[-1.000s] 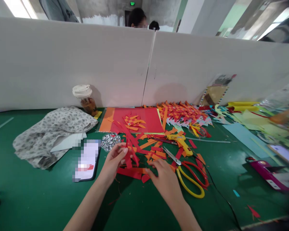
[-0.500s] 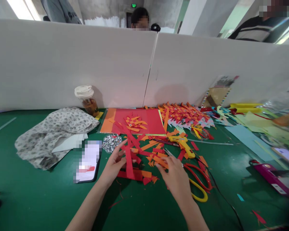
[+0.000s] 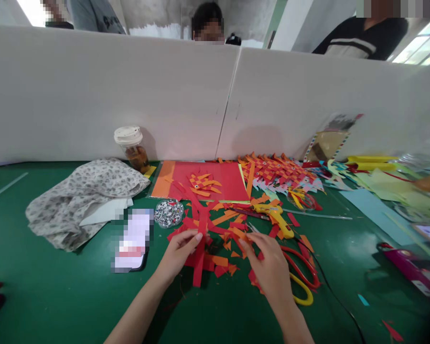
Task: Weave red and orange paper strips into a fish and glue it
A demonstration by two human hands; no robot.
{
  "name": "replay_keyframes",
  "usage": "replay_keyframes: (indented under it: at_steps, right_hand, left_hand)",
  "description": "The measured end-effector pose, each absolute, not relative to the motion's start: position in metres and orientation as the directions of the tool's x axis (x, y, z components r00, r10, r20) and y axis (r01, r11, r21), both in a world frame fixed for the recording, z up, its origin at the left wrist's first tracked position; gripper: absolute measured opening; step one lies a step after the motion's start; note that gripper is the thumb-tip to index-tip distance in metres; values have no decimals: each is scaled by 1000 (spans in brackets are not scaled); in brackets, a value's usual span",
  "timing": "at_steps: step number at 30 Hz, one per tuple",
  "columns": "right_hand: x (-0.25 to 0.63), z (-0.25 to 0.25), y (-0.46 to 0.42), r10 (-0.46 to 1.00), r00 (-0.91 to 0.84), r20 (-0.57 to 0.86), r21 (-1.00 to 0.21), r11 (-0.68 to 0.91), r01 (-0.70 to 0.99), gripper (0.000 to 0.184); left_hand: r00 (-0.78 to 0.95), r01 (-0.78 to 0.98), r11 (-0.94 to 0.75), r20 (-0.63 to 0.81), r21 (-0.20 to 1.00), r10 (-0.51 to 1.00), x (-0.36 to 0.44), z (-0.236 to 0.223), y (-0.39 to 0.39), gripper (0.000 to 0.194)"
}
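Note:
Between thumb and fingers, my left hand pinches a long red paper strip that hangs toward the table's front. My right hand is closed on an orange paper strip; its far end lies over the scraps. Red and orange paper scraps are scattered under and between both hands. Partly behind my right hand are scissors with red and yellow handles. Just beyond the hands, a small woven orange and red paper fish rests on a stack of red paper.
A yellow glue gun with a black cord lies beyond my right hand. Googly eyes fill a clear dish near a phone. Woven fish, a lidded cup and a cloth line the white partition.
My left hand has moved slightly right and now pinches the red strip, which hangs closer to the front. My right hand stays near the same place with the orange strip. The view has shifted slightly.

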State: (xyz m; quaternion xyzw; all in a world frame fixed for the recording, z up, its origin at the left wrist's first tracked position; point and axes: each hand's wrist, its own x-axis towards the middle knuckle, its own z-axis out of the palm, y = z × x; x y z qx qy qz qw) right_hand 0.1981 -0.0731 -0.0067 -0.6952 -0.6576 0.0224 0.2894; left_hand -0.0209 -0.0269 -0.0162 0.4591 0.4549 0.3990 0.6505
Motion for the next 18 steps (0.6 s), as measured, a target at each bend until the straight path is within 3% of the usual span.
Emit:
replay_keyframes:
  at_steps: [6, 13, 16, 18]
  right_hand:
    - [182, 3, -76, 992, 37, 121, -736, 64, 674, 27]
    - [175, -3, -69, 978, 210, 4, -894, -91, 438, 34]
    - [181, -6, -64, 976, 211, -46, -943, -112, 313, 37]
    - [184, -5, -62, 983, 175, -59, -942, -113, 316, 37]
  left_hand:
    - [366, -235, 398, -298, 887, 882, -13, -19, -33, 31]
    - [437, -122, 323, -242, 938, 867, -13, -20, -34, 29]
    - [450, -76, 306, -241, 949, 860, -14, -22, -34, 30]
    - [463, -45, 297, -244, 954, 852, -14, -22, -35, 29]
